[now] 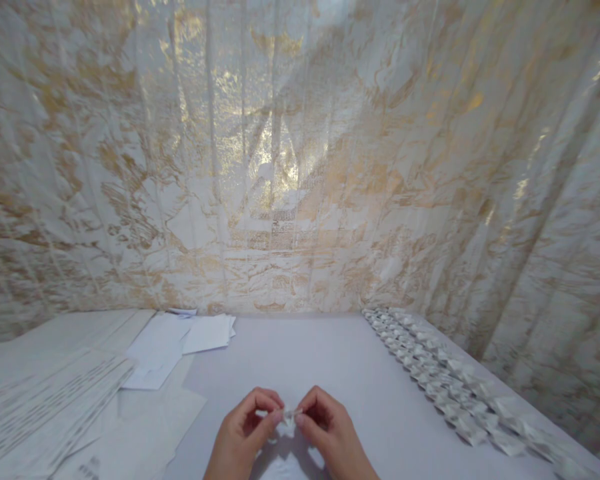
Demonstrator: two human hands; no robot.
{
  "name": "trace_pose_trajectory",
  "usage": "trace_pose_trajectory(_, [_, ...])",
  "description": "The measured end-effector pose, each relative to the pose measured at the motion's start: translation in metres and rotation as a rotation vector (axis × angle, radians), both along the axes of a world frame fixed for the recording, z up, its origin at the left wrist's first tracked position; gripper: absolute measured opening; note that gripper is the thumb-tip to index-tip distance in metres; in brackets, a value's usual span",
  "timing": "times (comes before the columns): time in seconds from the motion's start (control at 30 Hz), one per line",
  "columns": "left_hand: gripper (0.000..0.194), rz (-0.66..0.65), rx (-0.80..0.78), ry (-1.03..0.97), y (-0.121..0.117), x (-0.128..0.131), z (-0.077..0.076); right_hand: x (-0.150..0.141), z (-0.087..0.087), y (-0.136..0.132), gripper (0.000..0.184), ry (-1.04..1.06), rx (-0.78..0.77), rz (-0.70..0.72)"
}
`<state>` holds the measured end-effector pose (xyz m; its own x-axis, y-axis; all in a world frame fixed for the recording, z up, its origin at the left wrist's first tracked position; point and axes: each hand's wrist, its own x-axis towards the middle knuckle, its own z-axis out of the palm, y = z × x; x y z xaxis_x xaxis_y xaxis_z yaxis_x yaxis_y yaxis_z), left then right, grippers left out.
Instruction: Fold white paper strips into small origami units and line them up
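The small folded paper piece (288, 424) is near the front of the desk (300, 353), between the two hands. The left hand (245, 430) pinches its left edge between thumb and bent fingers; the right hand (334, 430) pinches the right edge the same way, fingers curled in with hardly any gap at the tips. Whether it touches the desk is hard to tell.

It looks very light, thin and crisp along its creases, easy to grip but likely to crush or tear if squeezed or pulled hard. Fingertip holds on its edges or folded corners, as here, seem best, leaving the points uncreased.

To the right of the folded paper piece, rows of similar pieces (445, 388) run back towards the patterned curtain (280, 167). Beyond it to the left lie plain white sheets (160, 347) and a small stack of white paper (207, 335). Farther left of it, printed sheets (55, 407) carry rows of dark text, too blurred to read; no brand or label is legible.
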<state>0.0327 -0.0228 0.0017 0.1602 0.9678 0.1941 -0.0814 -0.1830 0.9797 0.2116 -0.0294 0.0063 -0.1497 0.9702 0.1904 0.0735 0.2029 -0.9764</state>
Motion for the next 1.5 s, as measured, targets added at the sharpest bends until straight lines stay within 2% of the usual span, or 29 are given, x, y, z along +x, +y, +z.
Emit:
trace_pose_trajectory(0.2, [0.037, 0.057, -0.064, -0.032, -0.001, 0.0, 0.005, -0.003, -0.003, 0.004, 0.05, 0.218, -0.077, 0.018])
trace_pose_trajectory(0.4, [0.037, 0.057, 0.002, 0.005, -0.008, 0.002, 0.007, -0.005, -0.01, 0.001, 0.058, 0.102, -0.047, 0.099])
trace_pose_trajectory(0.57, [0.037, 0.048, 0.037, 0.003, -0.013, 0.01, 0.004, -0.004, 0.003, -0.005, 0.048, 0.009, -0.098, 0.069])
trace_pose_trajectory(0.73, [0.031, -0.06, 0.062, 0.252, -0.011, 0.006, 0.009, -0.004, 0.011, -0.006, 0.045, -0.002, -0.123, 0.052])
trace_pose_trajectory(0.87, [0.034, -0.009, 0.125, 0.317, -0.013, 0.003, 0.019, -0.006, 0.009, -0.007, 0.049, 0.015, -0.131, 0.047])
trace_pose_trajectory(0.97, [0.039, 0.018, 0.146, 0.307, -0.015, 0.004, 0.018, -0.008, 0.008, -0.008, 0.053, 0.022, -0.147, 0.048])
trace_pose_trajectory(1.13, [0.04, 0.005, 0.004, 0.281, -0.009, 0.005, 0.01, -0.007, 0.006, -0.007, 0.055, -0.017, -0.16, 0.053])
trace_pose_trajectory(1.27, [0.033, 0.001, -0.045, 0.371, -0.007, 0.003, 0.01, -0.001, 0.003, -0.004, 0.051, -0.068, -0.073, -0.022])
trace_pose_trajectory(1.37, [0.029, -0.028, 0.013, 0.429, -0.01, 0.003, 0.014, 0.002, -0.001, -0.001, 0.044, -0.035, -0.059, -0.021])
trace_pose_trajectory(1.5, [0.036, -0.075, 0.089, 0.452, -0.016, 0.004, 0.016, 0.0, -0.005, 0.0, 0.028, 0.006, -0.032, -0.053])
